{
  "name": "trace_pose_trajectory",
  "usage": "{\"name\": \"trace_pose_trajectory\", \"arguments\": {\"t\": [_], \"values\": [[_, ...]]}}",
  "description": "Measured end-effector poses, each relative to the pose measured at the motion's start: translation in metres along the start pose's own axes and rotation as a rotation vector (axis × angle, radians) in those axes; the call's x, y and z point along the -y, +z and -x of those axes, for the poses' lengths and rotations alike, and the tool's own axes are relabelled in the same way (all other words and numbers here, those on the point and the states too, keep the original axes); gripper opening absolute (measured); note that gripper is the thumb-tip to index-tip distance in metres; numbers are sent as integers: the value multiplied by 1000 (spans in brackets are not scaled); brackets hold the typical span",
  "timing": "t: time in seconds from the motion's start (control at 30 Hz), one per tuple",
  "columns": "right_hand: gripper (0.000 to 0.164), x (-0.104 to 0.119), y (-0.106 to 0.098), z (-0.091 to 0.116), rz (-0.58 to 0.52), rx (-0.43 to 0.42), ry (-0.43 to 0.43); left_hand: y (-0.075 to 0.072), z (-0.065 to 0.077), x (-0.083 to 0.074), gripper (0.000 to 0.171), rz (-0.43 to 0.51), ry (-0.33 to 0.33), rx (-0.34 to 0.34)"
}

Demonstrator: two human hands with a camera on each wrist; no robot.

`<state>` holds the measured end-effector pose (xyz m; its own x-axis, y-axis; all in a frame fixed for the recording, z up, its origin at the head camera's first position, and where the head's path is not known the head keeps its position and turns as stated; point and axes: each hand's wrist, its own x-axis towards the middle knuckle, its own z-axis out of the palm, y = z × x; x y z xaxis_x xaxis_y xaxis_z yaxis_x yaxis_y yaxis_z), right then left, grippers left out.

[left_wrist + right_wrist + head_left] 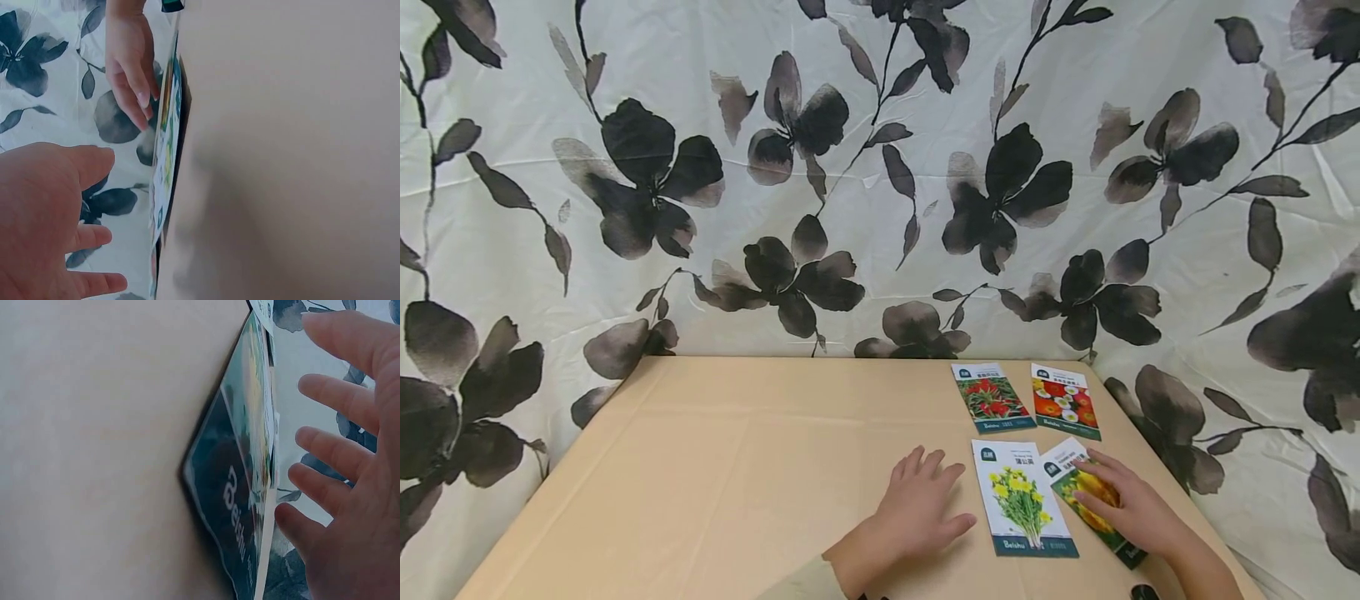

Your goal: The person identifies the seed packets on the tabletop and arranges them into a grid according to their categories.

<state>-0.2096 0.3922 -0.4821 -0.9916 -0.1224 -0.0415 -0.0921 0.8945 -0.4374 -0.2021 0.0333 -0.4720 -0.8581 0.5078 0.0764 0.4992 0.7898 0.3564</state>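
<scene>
Four seed packets would be several, all lying on the right part of the table. A white seed packet with yellow flowers (1018, 496) lies flat between the two hands. My left hand (919, 510) hovers just left of it, fingers spread, holding nothing. To its right, a slanted seed packet with yellow-orange pictures (1103, 527) is partly hidden by my right hand (1131, 504). In the right wrist view the right hand's fingers (334, 447) are spread and stand apart from the packets' edges.
Behind these lie a seed packet with red spiky pictures (994, 400) and one with red, orange and white flowers (1066, 402). A small black object (1144, 592) sits at the bottom edge. A floral cloth (880, 183) hangs behind the beige table (715, 475).
</scene>
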Motion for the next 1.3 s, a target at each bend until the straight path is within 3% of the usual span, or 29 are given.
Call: {"name": "trace_pose_trajectory", "arguments": {"t": [0.5,0.8,1.1,1.3], "values": [[60,-2,2,-4,-22,44,-14,25,-27,-30,64,-44,-13,32],[54,-1,1,-7,1,70,-27,29,-35,-42,65,-4,-19,65],[57,0,-2,-12,24,119,-23,36,-43,-47,60,83,38,98],[60,1,-3,-12,26,149,-31,38,-47,-49,60,61,70,101]]}}
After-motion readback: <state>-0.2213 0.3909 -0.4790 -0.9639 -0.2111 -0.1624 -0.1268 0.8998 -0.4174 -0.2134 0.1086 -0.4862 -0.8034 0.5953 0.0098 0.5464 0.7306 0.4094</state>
